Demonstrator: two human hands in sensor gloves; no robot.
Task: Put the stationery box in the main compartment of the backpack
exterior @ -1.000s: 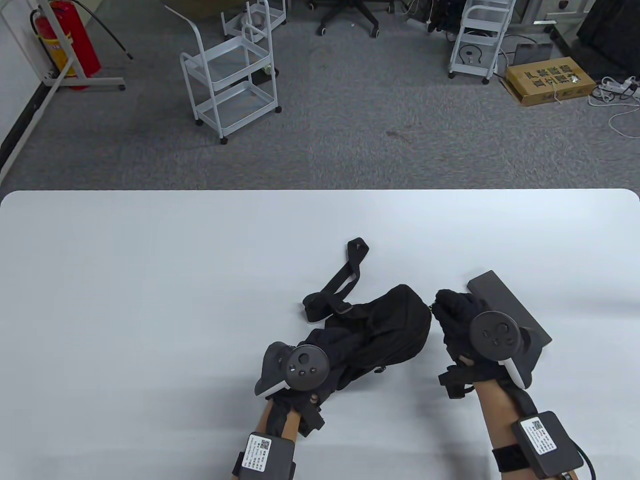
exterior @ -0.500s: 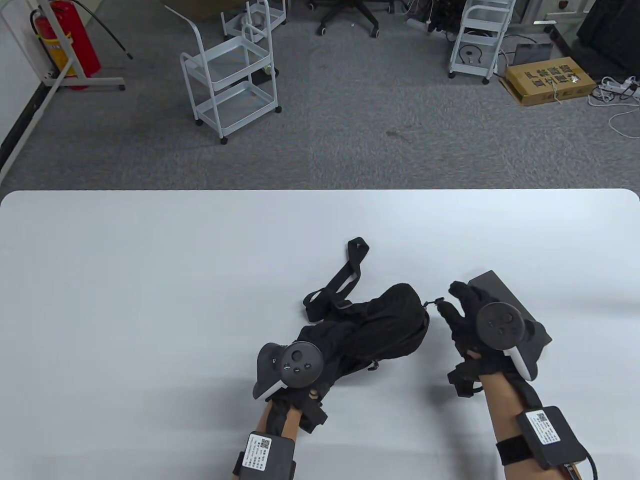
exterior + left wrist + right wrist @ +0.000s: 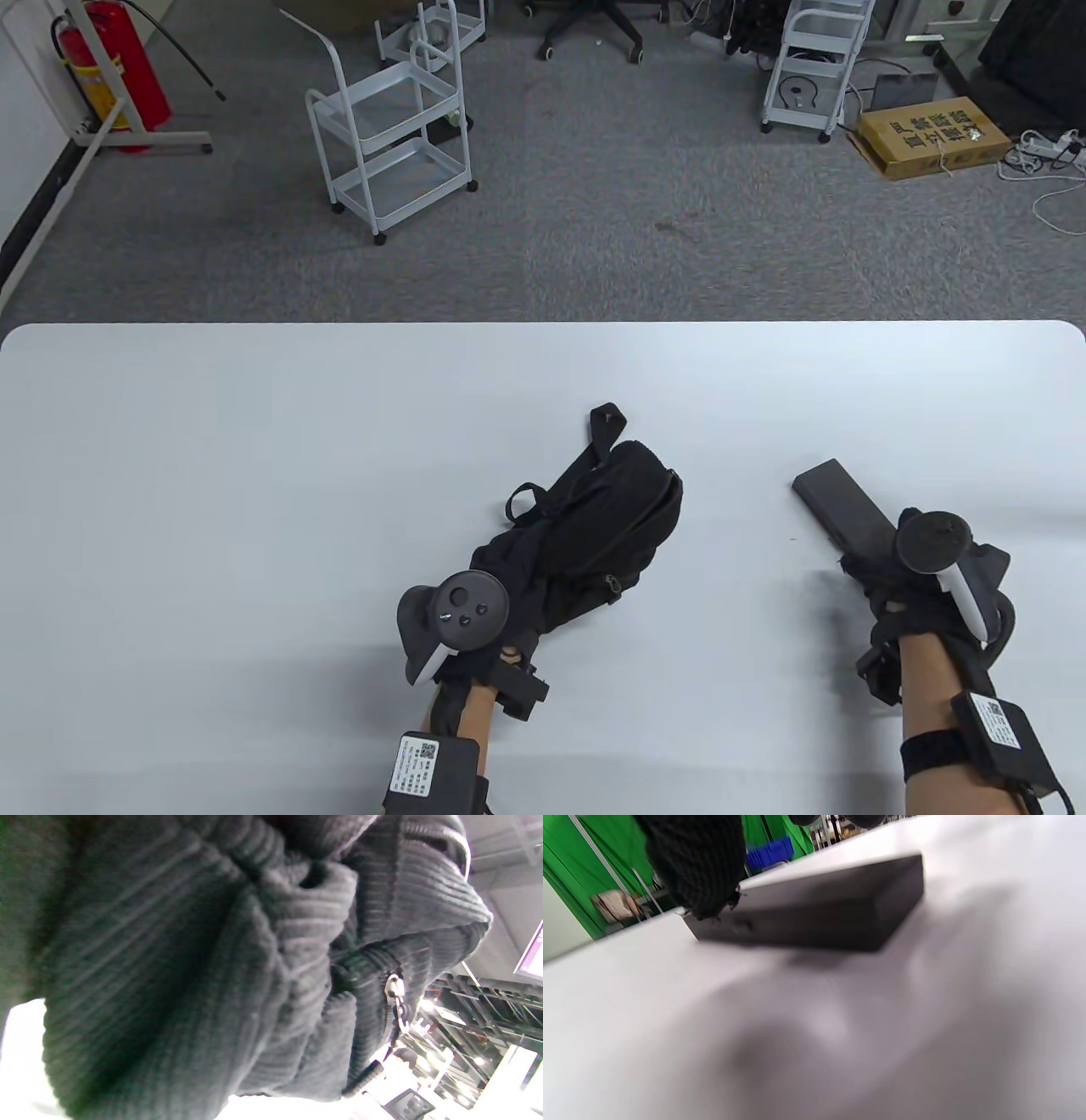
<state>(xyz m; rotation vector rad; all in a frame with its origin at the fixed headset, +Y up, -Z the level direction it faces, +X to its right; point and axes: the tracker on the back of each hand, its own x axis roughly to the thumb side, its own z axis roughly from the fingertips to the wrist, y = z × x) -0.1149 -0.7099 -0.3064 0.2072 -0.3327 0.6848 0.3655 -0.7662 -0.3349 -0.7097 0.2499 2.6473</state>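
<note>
The stationery box (image 3: 844,509) lies on the table (image 3: 254,475), lower right, under the right hand (image 3: 912,577), grip unclear. The left hand (image 3: 475,628) grips the backpack (image 3: 594,535), centre; insertion remains.

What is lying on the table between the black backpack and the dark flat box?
Nothing: the table view shows bare white table between black corduroy backpack and dark flat stationery box.

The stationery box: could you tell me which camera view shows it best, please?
The table view: the stationery box lies flat, its far half clear, the right hand over its near end. The right wrist view shows it blurred; the left wrist view shows none of it.
</note>
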